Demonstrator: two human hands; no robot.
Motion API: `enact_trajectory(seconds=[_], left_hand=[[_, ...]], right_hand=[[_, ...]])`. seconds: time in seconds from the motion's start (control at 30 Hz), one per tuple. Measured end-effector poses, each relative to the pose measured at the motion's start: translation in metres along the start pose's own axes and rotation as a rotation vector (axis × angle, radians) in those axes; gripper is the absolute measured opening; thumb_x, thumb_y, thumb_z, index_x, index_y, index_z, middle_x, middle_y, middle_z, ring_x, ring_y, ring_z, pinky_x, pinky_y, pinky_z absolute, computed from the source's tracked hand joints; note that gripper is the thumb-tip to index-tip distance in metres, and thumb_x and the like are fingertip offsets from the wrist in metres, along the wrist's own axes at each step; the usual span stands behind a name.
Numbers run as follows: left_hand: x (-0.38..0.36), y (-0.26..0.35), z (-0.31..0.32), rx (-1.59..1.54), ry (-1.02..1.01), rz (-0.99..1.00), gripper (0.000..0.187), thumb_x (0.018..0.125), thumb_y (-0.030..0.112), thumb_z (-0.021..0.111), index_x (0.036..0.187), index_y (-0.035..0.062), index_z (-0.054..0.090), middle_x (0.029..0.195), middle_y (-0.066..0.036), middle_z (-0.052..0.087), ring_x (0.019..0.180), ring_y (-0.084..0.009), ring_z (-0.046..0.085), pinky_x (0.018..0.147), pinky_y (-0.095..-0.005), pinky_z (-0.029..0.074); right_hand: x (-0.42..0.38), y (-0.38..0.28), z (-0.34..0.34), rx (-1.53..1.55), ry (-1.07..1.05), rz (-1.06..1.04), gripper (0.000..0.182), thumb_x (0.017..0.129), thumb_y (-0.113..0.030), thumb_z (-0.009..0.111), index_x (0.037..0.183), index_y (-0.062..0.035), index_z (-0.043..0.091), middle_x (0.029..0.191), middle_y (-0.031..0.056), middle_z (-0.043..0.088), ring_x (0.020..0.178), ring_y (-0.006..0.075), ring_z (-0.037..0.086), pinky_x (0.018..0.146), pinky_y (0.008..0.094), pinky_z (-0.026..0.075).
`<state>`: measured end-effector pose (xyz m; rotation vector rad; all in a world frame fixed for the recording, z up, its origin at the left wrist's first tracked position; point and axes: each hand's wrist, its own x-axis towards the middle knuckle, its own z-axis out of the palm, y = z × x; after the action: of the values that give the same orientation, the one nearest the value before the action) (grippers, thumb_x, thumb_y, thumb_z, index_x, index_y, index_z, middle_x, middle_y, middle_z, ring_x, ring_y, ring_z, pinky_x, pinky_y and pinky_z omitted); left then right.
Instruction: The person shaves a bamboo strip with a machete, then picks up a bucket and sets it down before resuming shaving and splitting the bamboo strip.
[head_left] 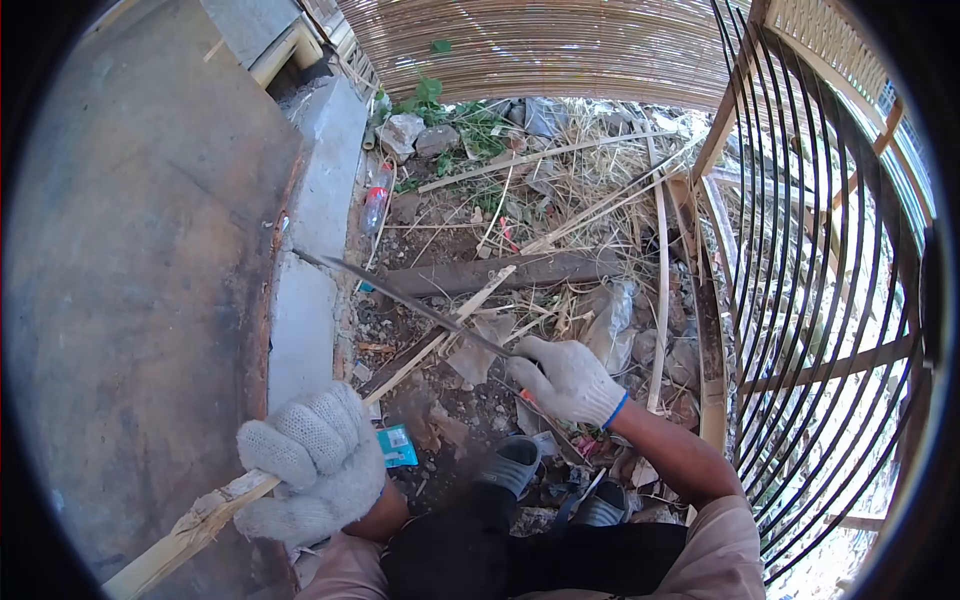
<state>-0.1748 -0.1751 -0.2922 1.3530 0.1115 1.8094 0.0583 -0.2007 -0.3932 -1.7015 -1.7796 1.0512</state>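
My left hand (310, 460), in a white knitted glove, is closed round a pale split wooden stick (190, 525). The stick runs from the lower left through the fist and on toward the middle, with its split tip above the ground. In my right hand (568, 380), also gloved, is the handle end of a long dark blade (415, 305); the fingers wrap round it and hide the handle. The blade points up and left and crosses the stick near its far end. Whether blade and wood touch, I cannot tell.
A brown board (150, 230) fills the left, beside a concrete ledge (305, 320). A plastic bottle (376, 200), stones, dry stalks and a dark plank (500, 272) lie on the ground. Curved black rods (800, 290) and a wooden frame stand at right. A slatted screen (540, 50) hangs behind.
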Motion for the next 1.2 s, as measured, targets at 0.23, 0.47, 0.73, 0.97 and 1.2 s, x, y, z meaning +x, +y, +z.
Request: enact_trajectory(seconds=[0.23, 0.47, 0.73, 0.97, 1.2], left_hand=[[0.004, -0.005, -0.011, -0.051, -0.303, 0.006, 0.055, 0.095, 0.059, 0.061, 0.066, 0.0146, 0.047, 0.053, 0.002, 0.05, 0.043, -0.0098, 0.044, 0.043, -0.0243, 0.037], [0.002, -0.004, 0.003, -0.071, -0.295, -0.001, 0.052, 0.091, 0.054, 0.068, 0.062, 0.0141, 0.052, 0.051, 0.002, 0.052, 0.043, -0.0104, 0.048, 0.042, -0.0236, 0.04], [0.006, -0.001, -0.006, -0.07, -0.313, -0.019, 0.052, 0.092, 0.055, 0.066, 0.062, 0.0142, 0.052, 0.052, 0.001, 0.053, 0.041, -0.0106, 0.049, 0.042, -0.0246, 0.042], [-0.004, -0.001, -0.007, -0.024, -0.302, -0.016, 0.055, 0.092, 0.058, 0.064, 0.063, 0.0139, 0.052, 0.051, 0.002, 0.053, 0.041, -0.011, 0.05, 0.043, -0.0257, 0.045], [0.0, -0.002, -0.008, -0.022, -0.27, 0.013, 0.053, 0.096, 0.056, 0.061, 0.067, 0.0127, 0.052, 0.054, 0.002, 0.052, 0.043, -0.0106, 0.048, 0.042, -0.0251, 0.041]], right_hand=[[-0.025, -0.043, -0.012, 0.062, -0.005, -0.267, 0.03, 0.097, -0.031, 0.062, 0.109, -0.0035, 0.066, 0.082, 0.0213, 0.069, 0.081, 0.0419, 0.069, 0.072, 0.0491, 0.054], [-0.015, -0.022, 0.001, 0.075, -0.056, -0.142, 0.043, 0.096, -0.04, 0.058, 0.129, -0.0128, 0.064, 0.091, 0.024, 0.07, 0.088, 0.0434, 0.069, 0.077, 0.0512, 0.055], [0.005, 0.004, 0.008, -0.009, 0.023, -0.109, 0.031, 0.097, -0.034, 0.058, 0.107, -0.007, 0.068, 0.082, 0.0205, 0.07, 0.079, 0.0419, 0.069, 0.071, 0.05, 0.053], [0.019, 0.054, 0.016, -0.116, 0.089, 0.034, 0.033, 0.099, -0.038, 0.057, 0.102, -0.007, 0.069, 0.079, 0.0227, 0.068, 0.078, 0.0435, 0.068, 0.07, 0.0519, 0.052], [0.025, 0.059, 0.014, -0.149, 0.18, -0.106, 0.036, 0.096, -0.041, 0.058, 0.095, -0.0063, 0.067, 0.077, 0.0219, 0.067, 0.076, 0.0431, 0.067, 0.069, 0.0527, 0.052]])
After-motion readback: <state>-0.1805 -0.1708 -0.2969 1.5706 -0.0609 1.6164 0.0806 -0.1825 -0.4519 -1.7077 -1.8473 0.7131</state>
